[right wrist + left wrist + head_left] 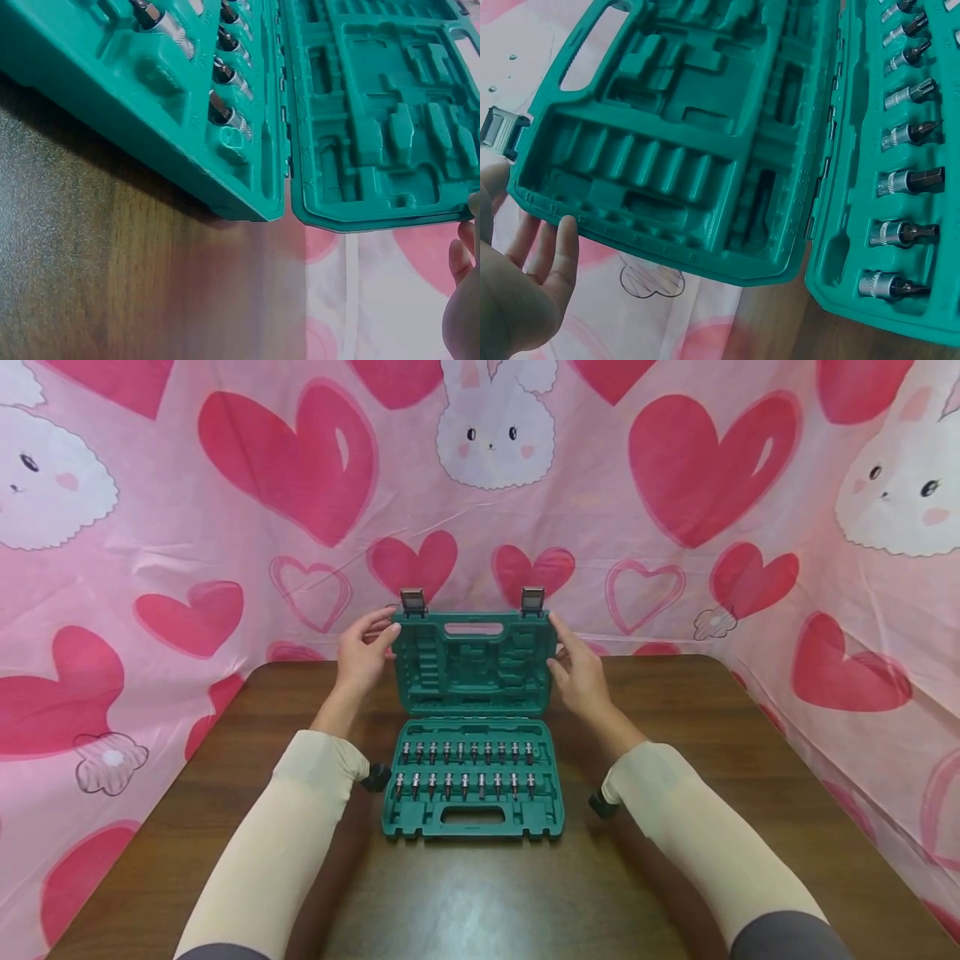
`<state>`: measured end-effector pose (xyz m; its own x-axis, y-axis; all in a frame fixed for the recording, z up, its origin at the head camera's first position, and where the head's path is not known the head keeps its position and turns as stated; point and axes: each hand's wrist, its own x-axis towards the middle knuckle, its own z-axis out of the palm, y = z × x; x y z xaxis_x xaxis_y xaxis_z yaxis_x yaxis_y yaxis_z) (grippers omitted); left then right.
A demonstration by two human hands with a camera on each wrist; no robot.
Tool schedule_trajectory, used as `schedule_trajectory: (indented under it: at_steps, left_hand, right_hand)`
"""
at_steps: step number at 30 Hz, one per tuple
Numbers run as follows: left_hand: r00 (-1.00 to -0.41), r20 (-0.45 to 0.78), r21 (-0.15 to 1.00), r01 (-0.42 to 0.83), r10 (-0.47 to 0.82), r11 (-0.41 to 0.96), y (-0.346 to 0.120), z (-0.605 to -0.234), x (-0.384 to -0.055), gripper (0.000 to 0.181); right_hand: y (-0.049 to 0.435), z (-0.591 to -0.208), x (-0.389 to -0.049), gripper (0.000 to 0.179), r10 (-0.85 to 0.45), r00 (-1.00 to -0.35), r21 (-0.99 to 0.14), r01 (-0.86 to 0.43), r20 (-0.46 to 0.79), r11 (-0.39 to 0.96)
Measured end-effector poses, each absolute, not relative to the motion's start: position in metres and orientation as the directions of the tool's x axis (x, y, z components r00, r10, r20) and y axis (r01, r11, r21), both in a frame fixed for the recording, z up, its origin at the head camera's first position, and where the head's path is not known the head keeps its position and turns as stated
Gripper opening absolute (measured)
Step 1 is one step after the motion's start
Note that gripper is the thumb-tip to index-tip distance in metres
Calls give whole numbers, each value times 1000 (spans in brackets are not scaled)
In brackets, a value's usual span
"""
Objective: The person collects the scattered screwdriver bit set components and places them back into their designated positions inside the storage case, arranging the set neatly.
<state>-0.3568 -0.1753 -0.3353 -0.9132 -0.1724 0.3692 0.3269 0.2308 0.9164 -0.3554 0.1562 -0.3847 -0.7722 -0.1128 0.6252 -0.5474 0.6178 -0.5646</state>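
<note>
A green socket-bit case [473, 818] lies opened on the table, its lid [474, 703] raised at the back. Two rows of silver bit sockets [465, 787] with dark tips sit in the base. My left hand [363, 653] grips the lid's upper left corner, the thumb lying at the front edge. At the opposite upper corner, my right hand [581, 675] holds the lid's side, fingers at the corner and thumb lower down. In the left wrist view, the left fingers [559, 259] overlap the lid's rim. Only part of the right hand shows in the right wrist view.
Two dark latches [413, 600] stick up from the lid's top edge. The brown wooden table [465, 902] extends around the case. Pink cloth [480, 518] with hearts and rabbits hangs behind and at both sides. A small black wrist device [377, 777] sits beside the base.
</note>
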Motion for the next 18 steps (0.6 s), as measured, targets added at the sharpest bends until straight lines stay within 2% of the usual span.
schedule_trajectory:
  at_steps: [7, 18]
  left_hand:
    - [-900, 406, 903, 371, -155, 215, -175, -333, -356, 35]
    - [-872, 447, 885, 398, -200, 241, -169, -335, -354, 33]
  right_hand:
    - [156, -381, -354, 81, -107, -765, -563, -553, 635, 614]
    - [154, -381, -352, 80, -86, -725, -533, -576, 683, 619]
